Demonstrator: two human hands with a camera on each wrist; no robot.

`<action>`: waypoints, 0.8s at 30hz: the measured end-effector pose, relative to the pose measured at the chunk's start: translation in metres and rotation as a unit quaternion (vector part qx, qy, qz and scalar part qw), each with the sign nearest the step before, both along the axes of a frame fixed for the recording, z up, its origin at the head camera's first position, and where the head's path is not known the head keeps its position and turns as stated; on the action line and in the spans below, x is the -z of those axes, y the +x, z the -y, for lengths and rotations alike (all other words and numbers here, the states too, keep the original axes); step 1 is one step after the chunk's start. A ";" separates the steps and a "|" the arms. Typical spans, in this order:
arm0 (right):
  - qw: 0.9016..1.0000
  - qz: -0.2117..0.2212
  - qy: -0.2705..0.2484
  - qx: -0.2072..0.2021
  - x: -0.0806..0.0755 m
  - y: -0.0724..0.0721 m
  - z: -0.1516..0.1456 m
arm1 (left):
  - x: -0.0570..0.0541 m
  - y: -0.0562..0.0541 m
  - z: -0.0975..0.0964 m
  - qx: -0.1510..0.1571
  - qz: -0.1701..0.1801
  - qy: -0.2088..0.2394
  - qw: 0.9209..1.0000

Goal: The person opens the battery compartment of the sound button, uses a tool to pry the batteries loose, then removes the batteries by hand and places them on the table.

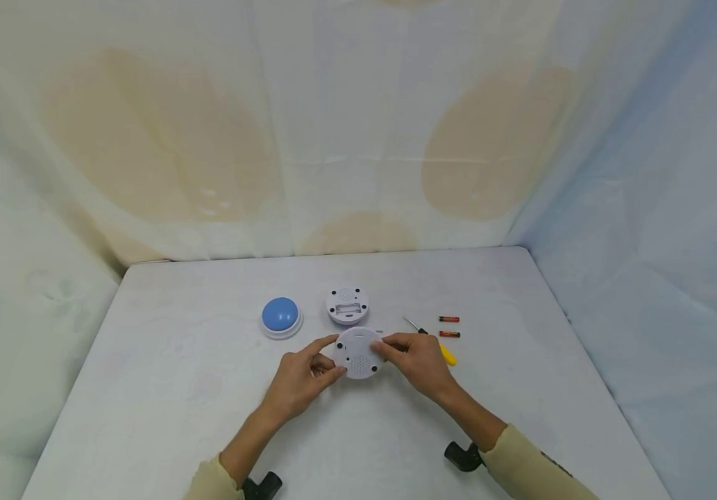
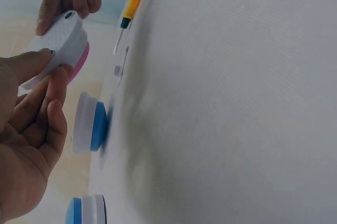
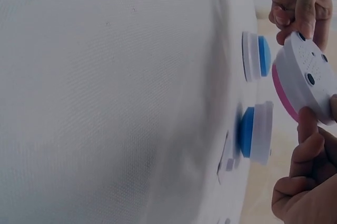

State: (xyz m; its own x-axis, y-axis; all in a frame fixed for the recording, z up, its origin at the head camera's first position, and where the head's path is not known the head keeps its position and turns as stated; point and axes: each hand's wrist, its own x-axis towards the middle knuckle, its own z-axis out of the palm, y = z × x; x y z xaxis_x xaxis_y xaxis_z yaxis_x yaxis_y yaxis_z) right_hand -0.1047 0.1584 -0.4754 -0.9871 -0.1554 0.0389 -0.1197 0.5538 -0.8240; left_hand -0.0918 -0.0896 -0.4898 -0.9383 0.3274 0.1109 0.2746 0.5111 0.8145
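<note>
Between my two hands is a round white push-button device (image 1: 358, 357), its underside with speaker holes and dark feet facing up. Its pink dome (image 3: 283, 93) shows below the white body in both wrist views. My left hand (image 1: 298, 380) pinches the left edge, thumb on the underside. At the opposite edge, my right hand (image 1: 420, 361) pinches the device with its thumb over the underside. A second device (image 1: 347, 305) lies upside down just beyond, blue dome against the table, its battery compartment uncovered. To the left, a blue-domed button (image 1: 280, 317) sits dome up.
Right of the hands lie two small red-and-black batteries (image 1: 449, 327) and a screwdriver with a yellow handle (image 1: 448, 355), partly behind the right hand. A small pale piece (image 3: 229, 164) lies near the upside-down device. The white table (image 1: 196, 417) is enclosed by hanging cloth (image 1: 346, 125).
</note>
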 end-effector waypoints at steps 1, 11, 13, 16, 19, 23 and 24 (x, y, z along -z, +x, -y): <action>1.000 0.007 0.003 0.002 0.000 0.000 0.000 | 0.000 0.000 0.000 0.004 0.004 -0.001 1.000; 0.997 0.066 0.038 -0.008 0.004 -0.001 -0.002 | 0.007 0.002 -0.001 0.030 0.056 -0.035 0.997; 0.996 0.075 0.045 -0.013 0.006 -0.002 -0.002 | 0.007 0.003 -0.002 0.030 0.063 -0.039 0.997; 0.995 0.076 0.059 -0.027 0.010 -0.001 -0.003 | 0.009 0.004 -0.002 0.022 0.063 -0.041 0.997; 0.994 0.073 0.068 -0.043 0.011 -0.001 -0.003 | 0.011 0.004 -0.002 0.005 0.056 -0.041 0.998; 0.993 0.076 0.075 -0.058 0.010 -0.001 -0.002 | 0.012 0.004 0.000 -0.012 0.061 -0.041 0.997; 0.992 0.076 0.077 -0.062 0.009 -0.001 -0.002 | 0.012 0.004 0.000 -0.012 0.065 -0.041 0.997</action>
